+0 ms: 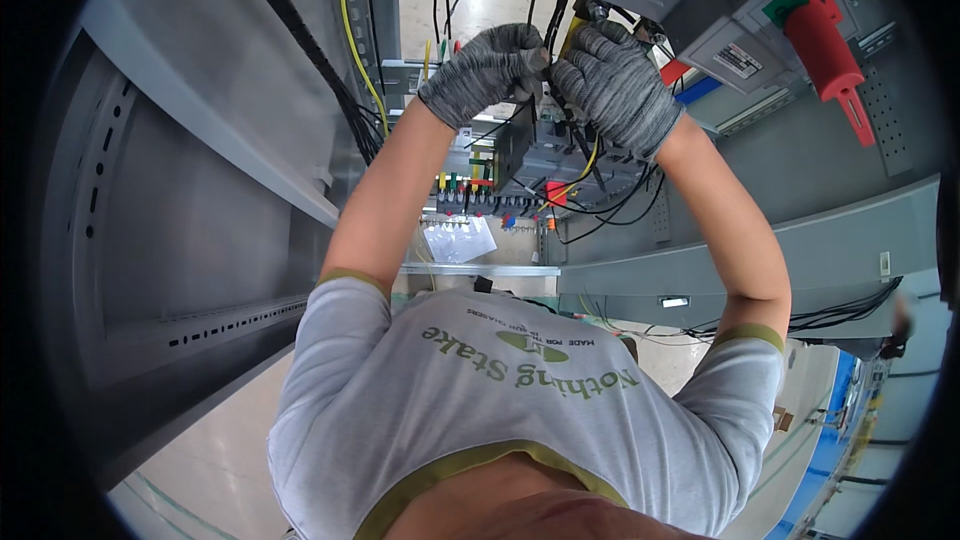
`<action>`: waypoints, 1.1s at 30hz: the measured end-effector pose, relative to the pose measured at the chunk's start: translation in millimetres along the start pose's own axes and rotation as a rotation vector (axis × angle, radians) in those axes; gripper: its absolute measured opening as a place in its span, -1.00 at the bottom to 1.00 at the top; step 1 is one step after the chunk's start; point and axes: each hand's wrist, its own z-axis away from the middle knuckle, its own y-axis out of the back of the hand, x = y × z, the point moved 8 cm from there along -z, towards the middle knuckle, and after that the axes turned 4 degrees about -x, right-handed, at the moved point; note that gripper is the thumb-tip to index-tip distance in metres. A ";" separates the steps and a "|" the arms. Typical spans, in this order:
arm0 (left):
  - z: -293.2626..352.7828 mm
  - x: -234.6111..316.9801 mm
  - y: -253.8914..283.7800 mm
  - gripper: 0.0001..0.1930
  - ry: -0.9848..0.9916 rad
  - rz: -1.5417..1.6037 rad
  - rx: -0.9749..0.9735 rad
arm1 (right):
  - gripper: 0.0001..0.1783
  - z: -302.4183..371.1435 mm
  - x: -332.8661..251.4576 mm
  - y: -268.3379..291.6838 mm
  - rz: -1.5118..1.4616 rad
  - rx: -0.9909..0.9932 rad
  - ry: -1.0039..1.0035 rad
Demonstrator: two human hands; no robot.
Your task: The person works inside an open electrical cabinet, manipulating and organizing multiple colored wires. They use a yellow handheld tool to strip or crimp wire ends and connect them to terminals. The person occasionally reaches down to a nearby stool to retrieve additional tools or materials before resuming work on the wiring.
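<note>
Both my hands wear grey knitted gloves and work close together inside a grey metal cabinet. My left hand point(490, 75) is closed, thumb and fingers pinched at a bundle of black wires point(558, 15) that comes down from the top frame. Just across the bundle, my right hand point(620, 85) has its fingers bent inward beside a grey breaker unit. What its fingertips grip is hidden behind the glove. Below the hands, black wires and a yellow wire point(590, 162) loop over grey electrical devices point(600, 185).
A red handle point(825, 55) juts from the grey device housing at upper right. Cabinet walls point(215, 195) close in on the left. A black cable harness point(320, 50) and a yellow-green wire point(352, 30) run down that side. A terminal row point(480, 202) and a clear plastic bag point(460, 240) lie below.
</note>
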 end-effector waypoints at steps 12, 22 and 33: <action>13.2 6.1 -8.1 -0.74 -0.118 -0.175 0.146 | -0.75 6.5 1.5 -7.0 0.076 -0.004 -0.186; 10.7 7.6 -12.2 -0.74 -0.100 -0.315 0.315 | -0.76 45.0 13.0 1.5 0.012 0.081 -0.653; 20.5 8.0 -17.9 -0.82 -0.150 -0.355 0.352 | -0.74 44.9 16.7 -11.1 -0.001 0.077 -0.707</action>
